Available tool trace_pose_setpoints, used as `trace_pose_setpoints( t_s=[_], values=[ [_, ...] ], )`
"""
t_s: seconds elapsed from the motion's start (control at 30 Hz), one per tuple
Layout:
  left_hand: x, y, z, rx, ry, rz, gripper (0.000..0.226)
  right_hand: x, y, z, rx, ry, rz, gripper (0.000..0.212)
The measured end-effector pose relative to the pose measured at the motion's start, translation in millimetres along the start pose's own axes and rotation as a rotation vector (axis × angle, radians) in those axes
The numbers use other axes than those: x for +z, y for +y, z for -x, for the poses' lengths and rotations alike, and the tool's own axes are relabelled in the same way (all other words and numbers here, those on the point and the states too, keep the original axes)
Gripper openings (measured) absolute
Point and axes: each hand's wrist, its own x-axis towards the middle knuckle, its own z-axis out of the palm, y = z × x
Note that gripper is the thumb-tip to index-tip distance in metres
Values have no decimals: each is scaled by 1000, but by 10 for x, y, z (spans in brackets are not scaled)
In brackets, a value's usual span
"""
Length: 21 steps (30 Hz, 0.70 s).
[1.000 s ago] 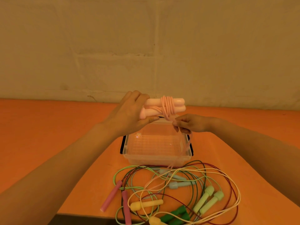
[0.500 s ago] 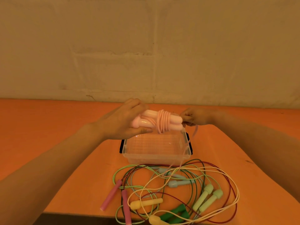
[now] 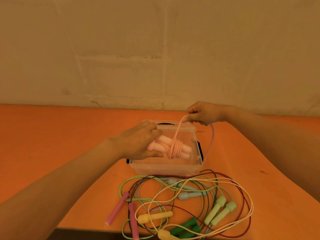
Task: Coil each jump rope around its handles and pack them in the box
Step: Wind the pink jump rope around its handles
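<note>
Near table point(image 3: 72, 135) edge: loose tangle of ropes, dark pink handles point(image 3: 121, 212), yellow handles point(image 3: 155, 218), green handles point(image 3: 187, 228), light green handles point(image 3: 220, 209), pale blue handles point(image 3: 186, 194), none coiled yet. Just behind them the clear box point(image 3: 166, 168); over it my left hand point(image 3: 138, 144) grips the pale pink handles point(image 3: 183, 149), rope wound round their middle. Further back my right hand point(image 3: 203, 113) pinches the loose pink rope point(image 3: 212, 139) end, taut; if I slacken it the coil likely unravels, or the trailing loop snags the box rim.
</note>
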Motion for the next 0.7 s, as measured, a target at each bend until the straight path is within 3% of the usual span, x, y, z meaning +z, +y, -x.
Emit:
trace_pose_setpoints(
  t_s=[0.17, 0.33, 0.43, 0.7],
  values=[
    [118, 87, -117, -3, -120, -47, 66, 116, -79, -25, -30, -15, 37, 35],
    [152, 95, -147, -137, -231, -108, 65, 121, -201, 15, -53, 5, 73, 32],
    [188, 43, -151, -280, -260, -120, 64, 139, -276, 53, -77, 33, 92, 33],
    [228, -22, -301, -754, -126, -223, 63, 419, -409, 101, -58, 79, -18, 37]
  ],
)
